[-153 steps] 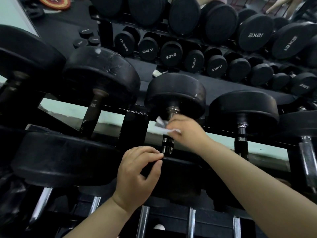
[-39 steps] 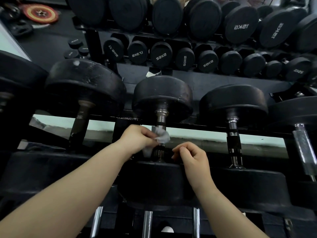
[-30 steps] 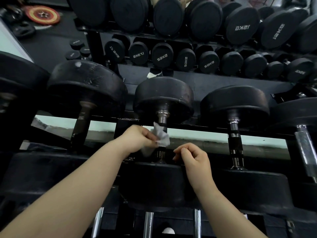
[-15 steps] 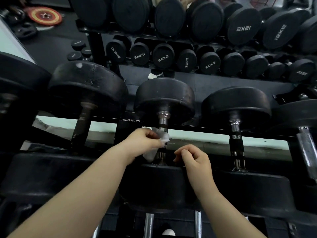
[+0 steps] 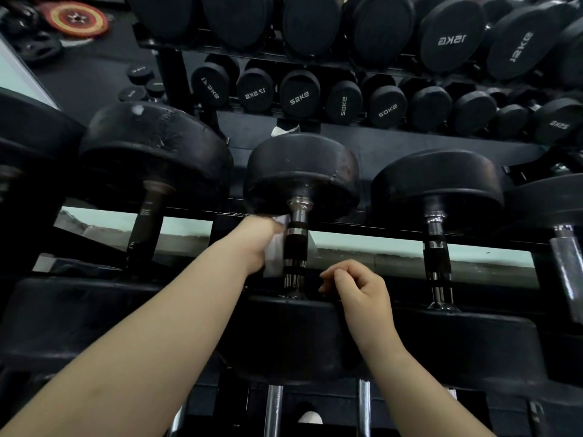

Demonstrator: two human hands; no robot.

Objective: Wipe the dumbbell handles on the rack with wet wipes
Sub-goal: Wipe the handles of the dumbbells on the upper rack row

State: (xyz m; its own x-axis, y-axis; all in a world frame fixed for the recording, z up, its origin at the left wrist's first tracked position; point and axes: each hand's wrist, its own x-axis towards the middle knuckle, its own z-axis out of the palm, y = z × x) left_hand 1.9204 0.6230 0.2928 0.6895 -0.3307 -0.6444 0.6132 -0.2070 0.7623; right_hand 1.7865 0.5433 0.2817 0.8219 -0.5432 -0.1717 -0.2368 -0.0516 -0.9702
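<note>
Clutches a white wet wipe (image 5: 273,258) in the left hand (image 5: 257,238), fingers curled round it, and presses it flat to the 9 o'clock side of the handle (image 5: 296,244) of the middle dumbbell (image 5: 303,175). Reaches in with that forearm from 7 o'clock.

Holds the right hand (image 5: 358,290) at 3 o'clock of the handle's near end, just beside it and clear of it, fingers loosely curled, thumb against forefinger, nothing in them. Hangs that hand over the dumbbell's near head (image 5: 284,339); cannot tell whether the wrist touches it.

Handle lying from 12 to 6 o'clock on the black rack (image 5: 394,233): chrome collars at both ends, dark grip between, far head toward 12 o'clock.

Flanked at 9 o'clock by a dumbbell with a dull brownish handle (image 5: 146,228) and at 3 o'clock by one with a chrome handle (image 5: 435,257), both well apart from the hands.

Toward 12 o'clock, rows of smaller black dumbbells (image 5: 299,96) with white weight marks. At 11 o'clock, a red and yellow weight plate (image 5: 75,18) flat on dark flooring.
</note>
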